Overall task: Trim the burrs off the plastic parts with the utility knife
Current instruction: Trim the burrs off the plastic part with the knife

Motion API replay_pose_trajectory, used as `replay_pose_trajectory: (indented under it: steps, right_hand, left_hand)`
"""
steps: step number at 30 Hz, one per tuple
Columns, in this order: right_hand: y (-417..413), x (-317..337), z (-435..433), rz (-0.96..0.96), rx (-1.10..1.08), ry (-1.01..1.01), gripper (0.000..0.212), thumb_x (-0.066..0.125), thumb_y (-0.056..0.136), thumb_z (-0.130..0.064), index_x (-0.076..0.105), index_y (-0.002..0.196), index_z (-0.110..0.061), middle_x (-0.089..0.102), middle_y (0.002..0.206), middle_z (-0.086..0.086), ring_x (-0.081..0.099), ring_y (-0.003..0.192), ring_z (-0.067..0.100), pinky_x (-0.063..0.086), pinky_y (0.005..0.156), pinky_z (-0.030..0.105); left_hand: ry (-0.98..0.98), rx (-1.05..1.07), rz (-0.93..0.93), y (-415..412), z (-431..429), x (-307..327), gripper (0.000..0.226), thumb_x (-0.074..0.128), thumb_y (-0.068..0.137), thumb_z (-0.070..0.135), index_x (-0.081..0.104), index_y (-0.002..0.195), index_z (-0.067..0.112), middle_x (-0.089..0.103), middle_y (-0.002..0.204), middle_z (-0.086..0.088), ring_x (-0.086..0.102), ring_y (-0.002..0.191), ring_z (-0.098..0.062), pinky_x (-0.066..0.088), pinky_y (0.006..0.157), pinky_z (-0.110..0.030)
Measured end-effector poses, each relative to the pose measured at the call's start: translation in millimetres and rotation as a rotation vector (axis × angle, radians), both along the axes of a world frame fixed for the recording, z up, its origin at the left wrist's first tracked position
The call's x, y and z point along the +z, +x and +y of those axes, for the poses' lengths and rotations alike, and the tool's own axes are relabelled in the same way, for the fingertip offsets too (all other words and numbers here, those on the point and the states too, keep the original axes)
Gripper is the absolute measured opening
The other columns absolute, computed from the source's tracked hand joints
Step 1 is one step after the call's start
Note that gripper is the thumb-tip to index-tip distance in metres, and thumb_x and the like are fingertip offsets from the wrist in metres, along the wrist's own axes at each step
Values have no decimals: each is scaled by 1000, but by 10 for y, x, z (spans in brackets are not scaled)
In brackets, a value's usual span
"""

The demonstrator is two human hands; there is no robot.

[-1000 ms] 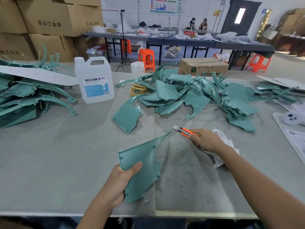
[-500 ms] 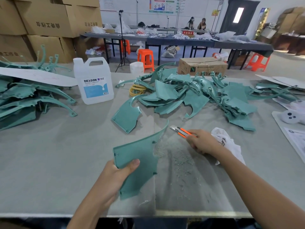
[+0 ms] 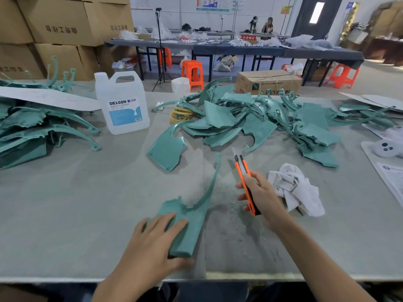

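Note:
A teal plastic part [image 3: 197, 211] with a long curved tip stands tilted on the grey table near the front edge. My left hand [image 3: 152, 243] grips its lower end, fingers over the top face and thumb under it. My right hand [image 3: 262, 196] holds an orange utility knife [image 3: 244, 177] upright, blade out and pointing away, just right of the part's curved tip and apart from it. Plastic shavings [image 3: 234, 209] lie on the table between my hands.
A heap of teal parts [image 3: 261, 123] fills the middle and right of the table, another stack [image 3: 32, 131] lies at the left. A white DEXCON jug [image 3: 122, 103] stands at the back left. A white rag [image 3: 294, 188] lies beside my right hand.
My left hand turned the teal part over and onto its edge, closer to me. My right hand swung the knife from lying sideways to pointing away.

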State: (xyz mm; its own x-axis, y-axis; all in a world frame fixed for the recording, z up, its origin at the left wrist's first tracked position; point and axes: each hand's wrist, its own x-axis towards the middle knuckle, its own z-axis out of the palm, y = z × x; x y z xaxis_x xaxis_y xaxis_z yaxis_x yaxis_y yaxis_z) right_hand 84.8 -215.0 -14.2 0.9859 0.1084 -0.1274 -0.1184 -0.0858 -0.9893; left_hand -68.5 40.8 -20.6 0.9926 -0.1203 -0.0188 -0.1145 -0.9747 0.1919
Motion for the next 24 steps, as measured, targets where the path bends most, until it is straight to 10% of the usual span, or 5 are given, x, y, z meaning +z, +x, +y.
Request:
replay_pose_trajectory:
  steps: [4, 10, 17, 24]
  right_hand:
    - [-101, 15, 115, -34, 21, -12, 19, 50, 106, -35, 59, 120, -28, 65, 112, 7, 70, 79, 18, 53, 53, 31]
    - [-297, -7, 237, -111, 5, -21, 17, 53, 104, -36, 58, 120, -32, 72, 95, 4, 67, 67, 19, 52, 51, 32]
    - [-542, 1, 154, -429, 214, -844, 33, 48, 103, -45, 45, 134, -51, 66, 76, -7, 64, 68, 18, 52, 66, 40]
    - [-624, 141, 215, -490, 408, -1143, 48, 35, 106, -51, 13, 148, -60, 70, 103, -4, 65, 88, 27, 40, 64, 37]
  left_hand:
    - [-188, 95, 130, 14, 71, -54, 116, 15, 53, 108, 23, 153, 51, 9, 166, 17, 3, 152, -4, 2, 123, -35]
    - [-304, 317, -151, 233, 70, -89, 73, 46, 86, 75, 34, 147, 36, 37, 152, 13, 33, 140, -12, 28, 114, -37]
    - [-162, 456, -133, 466, -450, -218, 117, 32, 56, 102, 25, 143, 25, 32, 144, 7, 34, 134, -19, 27, 112, -44]
    - [-154, 440, -254, 431, -437, -336, 112, 20, 62, 97, 33, 145, 23, 35, 148, 4, 36, 134, -20, 26, 109, -36]
